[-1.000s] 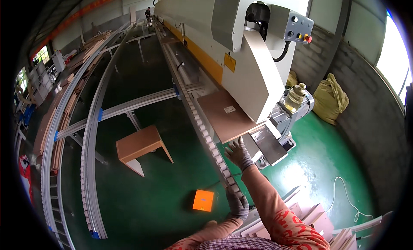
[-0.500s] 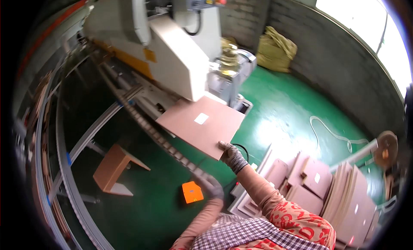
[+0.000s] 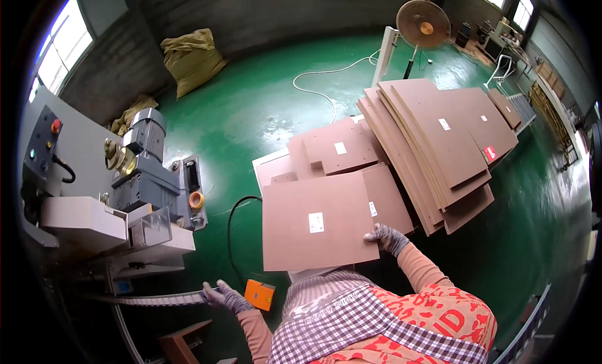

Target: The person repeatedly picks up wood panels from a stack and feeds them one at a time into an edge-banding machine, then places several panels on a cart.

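Note:
My right hand (image 3: 390, 240), in a grey knitted glove, grips the right edge of a flat brown panel (image 3: 295, 207) near its near corner. The thumb lies on top of the panel, and a white label is stuck to its face. The panel covers part of a stack of similar labelled boards (image 3: 338, 141); whether it rests on them I cannot tell. My left hand (image 3: 227, 297), gloved too, is held out with fingers apart by the end of a roller rail (image 3: 163, 299). Beside that hand an orange box (image 3: 259, 294) is seen.
A machine (image 3: 81, 220) with a motor (image 3: 145, 135) stands at the left. Taller board stacks (image 3: 433, 144) are at the right. Behind them are a round fan (image 3: 424, 24) and a white hose (image 3: 301, 79). A black cable (image 3: 232, 232) curves beside the held panel. A yellowish sack (image 3: 192, 60) sits by the wall.
My view has swung right, from the machine to the board stacks. The panel in my right hand has come away from the machine to over the stack. My left hand has moved farther left.

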Demonstrator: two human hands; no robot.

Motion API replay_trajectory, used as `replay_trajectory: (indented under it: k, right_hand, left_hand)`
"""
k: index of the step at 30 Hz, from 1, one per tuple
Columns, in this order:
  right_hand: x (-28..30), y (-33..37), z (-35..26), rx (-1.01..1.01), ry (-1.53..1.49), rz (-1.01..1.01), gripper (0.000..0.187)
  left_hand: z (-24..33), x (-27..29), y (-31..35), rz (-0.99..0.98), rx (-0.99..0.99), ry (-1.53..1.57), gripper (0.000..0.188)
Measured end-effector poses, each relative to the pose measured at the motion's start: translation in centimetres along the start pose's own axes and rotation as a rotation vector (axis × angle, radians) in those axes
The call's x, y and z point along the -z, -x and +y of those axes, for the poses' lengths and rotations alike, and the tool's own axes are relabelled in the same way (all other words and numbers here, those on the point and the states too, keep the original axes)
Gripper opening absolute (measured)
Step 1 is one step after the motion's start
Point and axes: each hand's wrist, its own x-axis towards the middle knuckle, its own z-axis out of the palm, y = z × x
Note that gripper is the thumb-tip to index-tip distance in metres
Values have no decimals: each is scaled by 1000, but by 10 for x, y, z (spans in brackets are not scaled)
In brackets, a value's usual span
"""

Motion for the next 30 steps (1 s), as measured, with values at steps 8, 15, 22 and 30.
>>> replay_trajectory:
  k: [8,15,22,30]
  right_hand:
    - [124,56,16,56,-102,93,50]
    - [172,22,-1,176,686,792,67]
    - [138,27,3,-91,1254,977,99]
    - [152,38,33,-22,998,1228,117]
  left_hand:
    - [29,-168,143,-1286,874,607,52]
    - [58,-189,224,-1400,626,389,37]
    - [30,-194,262,-1579,345,94,51]
    - [110,-145,287,-1687,636,191,53]
